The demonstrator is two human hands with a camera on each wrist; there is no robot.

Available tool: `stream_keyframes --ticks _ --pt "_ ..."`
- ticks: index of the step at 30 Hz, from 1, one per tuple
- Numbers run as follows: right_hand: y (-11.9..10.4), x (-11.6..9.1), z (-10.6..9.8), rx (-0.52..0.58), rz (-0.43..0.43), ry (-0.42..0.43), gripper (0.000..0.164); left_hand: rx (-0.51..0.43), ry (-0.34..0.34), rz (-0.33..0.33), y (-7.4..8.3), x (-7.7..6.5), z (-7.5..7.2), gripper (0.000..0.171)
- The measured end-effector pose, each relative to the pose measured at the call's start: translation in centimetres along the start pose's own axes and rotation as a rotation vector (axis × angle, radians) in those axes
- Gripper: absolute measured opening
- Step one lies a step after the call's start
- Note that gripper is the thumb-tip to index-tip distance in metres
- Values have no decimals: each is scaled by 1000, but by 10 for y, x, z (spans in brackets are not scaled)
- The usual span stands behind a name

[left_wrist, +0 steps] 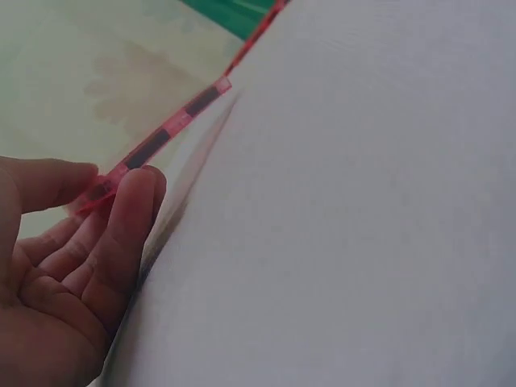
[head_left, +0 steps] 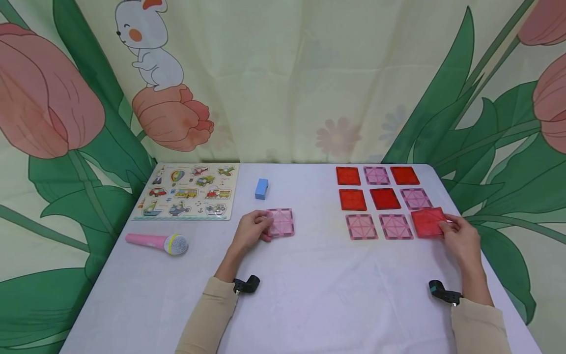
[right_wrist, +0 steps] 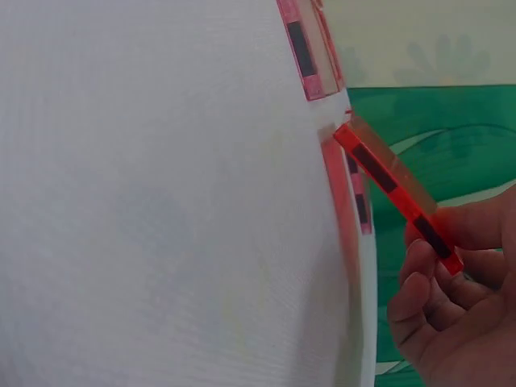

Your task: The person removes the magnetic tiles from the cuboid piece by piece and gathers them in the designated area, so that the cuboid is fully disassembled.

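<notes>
My left hand (head_left: 253, 228) pinches a pink magnetic tile (head_left: 281, 222) by its left edge, between thumb and fingers. In the left wrist view that pink tile (left_wrist: 165, 133) tilts up off the white cloth, dark magnets showing along its edge. At the right, my right hand (head_left: 463, 241) pinches a red magnetic tile (head_left: 426, 222) at its right side. The right wrist view shows the red tile (right_wrist: 399, 197) slanted, its lower left corner near the cloth. It is at the front right corner of a grid of red and pink tiles, beside a flat pink tile (head_left: 396, 226).
A wooden picture puzzle board (head_left: 225, 212) lies at the back left. In front of it is a pink toy microphone (head_left: 148, 240). A small blue block (head_left: 261, 189) stands behind my left hand. A printed curtain (head_left: 274, 98) hangs behind the white table (head_left: 318, 305).
</notes>
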State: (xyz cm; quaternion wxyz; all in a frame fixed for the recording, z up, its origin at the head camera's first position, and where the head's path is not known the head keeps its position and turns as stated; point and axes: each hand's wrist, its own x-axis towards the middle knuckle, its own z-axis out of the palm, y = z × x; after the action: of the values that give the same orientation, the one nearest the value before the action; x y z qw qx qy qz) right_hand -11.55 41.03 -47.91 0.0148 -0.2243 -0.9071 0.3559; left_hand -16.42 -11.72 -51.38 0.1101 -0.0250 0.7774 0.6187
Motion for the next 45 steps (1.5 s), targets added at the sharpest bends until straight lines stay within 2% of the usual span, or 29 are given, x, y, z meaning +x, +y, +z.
stream_keyframes --ticks 5,13,15,20,24,35,45 --pt "3 2 2 10 30 -18 55 21 -63 9 10 -4 11 38" --pt "9 6 5 -28 23 -16 56 27 -243 52 24 -12 38 37" --pt "10 7 5 -34 33 -37 63 33 -285 54 26 -14 46 36" --pt "10 9 5 -58 67 -105 90 20 -368 30 29 -18 65 32" --pt "10 11 7 -88 60 -117 96 -19 -426 -11 32 -21 80 32" --pt "14 12 10 -128 17 -98 92 -137 -526 -65 33 -35 120 30" --pt "15 12 8 -170 16 -100 89 -226 -571 -112 33 -49 152 27"
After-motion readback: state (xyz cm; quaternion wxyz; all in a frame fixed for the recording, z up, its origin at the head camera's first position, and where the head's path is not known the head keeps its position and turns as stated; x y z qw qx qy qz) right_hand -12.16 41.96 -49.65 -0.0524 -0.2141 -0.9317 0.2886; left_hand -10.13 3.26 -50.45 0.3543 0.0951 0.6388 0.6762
